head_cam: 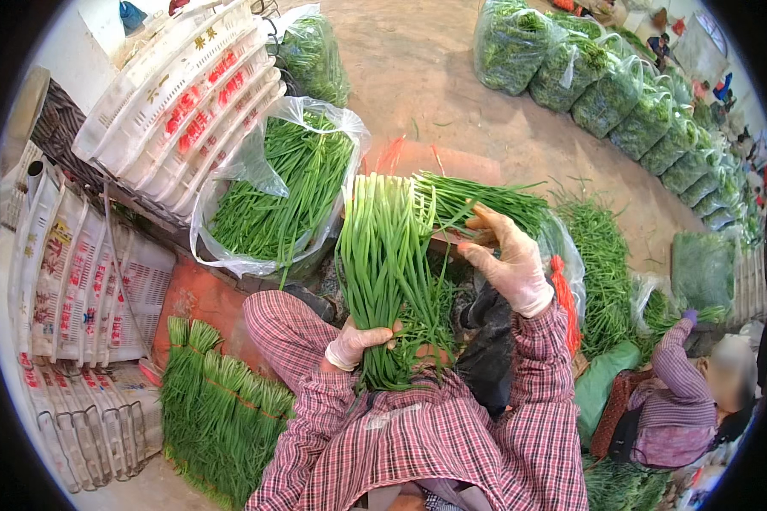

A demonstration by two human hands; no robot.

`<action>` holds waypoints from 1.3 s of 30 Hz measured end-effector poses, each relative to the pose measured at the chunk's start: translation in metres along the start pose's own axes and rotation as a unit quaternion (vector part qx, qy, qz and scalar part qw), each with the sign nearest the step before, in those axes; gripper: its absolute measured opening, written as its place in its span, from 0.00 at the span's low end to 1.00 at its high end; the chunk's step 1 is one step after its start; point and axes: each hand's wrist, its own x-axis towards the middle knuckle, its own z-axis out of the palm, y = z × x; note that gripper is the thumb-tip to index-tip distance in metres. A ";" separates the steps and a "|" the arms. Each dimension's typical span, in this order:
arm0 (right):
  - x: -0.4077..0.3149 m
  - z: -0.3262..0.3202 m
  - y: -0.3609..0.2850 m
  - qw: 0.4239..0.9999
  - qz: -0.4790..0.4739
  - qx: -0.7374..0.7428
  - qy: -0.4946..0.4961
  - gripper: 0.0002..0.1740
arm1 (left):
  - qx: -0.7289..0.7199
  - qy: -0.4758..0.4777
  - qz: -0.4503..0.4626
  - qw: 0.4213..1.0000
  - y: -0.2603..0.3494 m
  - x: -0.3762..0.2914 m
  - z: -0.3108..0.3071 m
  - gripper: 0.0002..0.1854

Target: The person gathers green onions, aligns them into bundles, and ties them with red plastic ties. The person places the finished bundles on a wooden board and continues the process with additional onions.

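Observation:
My left hand (359, 343), in a thin pale glove, grips the leafy lower part of a thick bunch of green garlic chives (383, 249). The bunch's pale stem ends point away from me and look roughly level. My gloved right hand (511, 265) is raised at the bunch's right, thumb and fingers apart, with no stalk plainly between them. Close beyond its fingertips lies a loose pile of chives (486, 195). Loose green leaves (425, 326) hang over my lap under the bunch. A tassel of red ties (565, 300) hangs beside my right wrist.
An open plastic bag of chives (281, 198) stands front left, beside stacked white crates (185, 102). Tied bundles (230, 402) stand at my left. More chives (597, 274) lie on the right, near a seated co-worker (674, 402). Filled bags (613, 89) line the far floor.

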 end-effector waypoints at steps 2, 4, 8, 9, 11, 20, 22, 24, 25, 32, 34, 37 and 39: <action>0.004 0.008 -0.007 0.994 0.059 0.064 -0.068 0.32 | -0.007 -0.019 0.013 1.000 -0.009 0.001 -0.006 0.30; 0.002 0.030 -0.010 0.985 0.045 0.144 -0.085 0.30 | -0.006 -0.024 0.016 1.000 -0.008 0.000 -0.006 0.30; -0.001 0.041 -0.001 0.972 0.039 0.216 -0.087 0.15 | -0.023 -0.018 0.009 1.000 -0.008 0.000 -0.003 0.30; -0.002 0.041 -0.010 0.967 0.020 0.247 -0.064 0.14 | -0.035 -0.015 0.009 0.999 -0.011 0.001 -0.006 0.30; -0.004 0.023 -0.033 0.957 -0.032 0.281 -0.058 0.14 | -0.047 -0.024 0.015 0.998 -0.021 0.000 -0.028 0.30; -0.020 0.006 -0.058 0.956 -0.148 0.185 -0.173 0.13 | -0.045 -0.027 0.007 0.999 -0.013 0.013 0.000 0.27; -0.034 0.035 -0.063 0.893 -0.168 -0.151 -0.390 0.15 | -0.049 0.028 0.007 0.998 -0.018 0.022 0.002 0.26; -0.072 0.080 -0.039 0.871 -0.185 -0.065 -0.451 0.16 | -0.072 0.019 0.007 0.997 -0.006 0.024 0.010 0.26; -0.080 0.092 -0.039 0.837 -0.169 -0.094 -0.511 0.18 | -0.097 0.019 0.010 0.995 -0.007 0.025 0.009 0.27; -0.045 0.014 -0.061 0.854 -0.030 0.065 -0.515 0.25 | -0.098 -0.026 0.027 0.994 -0.009 0.020 -0.009 0.34; -0.036 -0.008 -0.064 0.915 0.008 0.134 -0.381 0.21 | -0.058 -0.041 0.036 0.997 -0.010 0.015 -0.017 0.34; -0.017 -0.002 -0.062 0.993 0.002 0.090 -0.078 0.19 | -0.048 -0.085 0.045 0.994 -0.022 0.020 -0.024 0.33; 0.006 0.004 -0.051 0.994 -0.081 -0.056 0.037 0.17 | -0.060 -0.088 0.038 0.994 -0.026 0.024 -0.019 0.31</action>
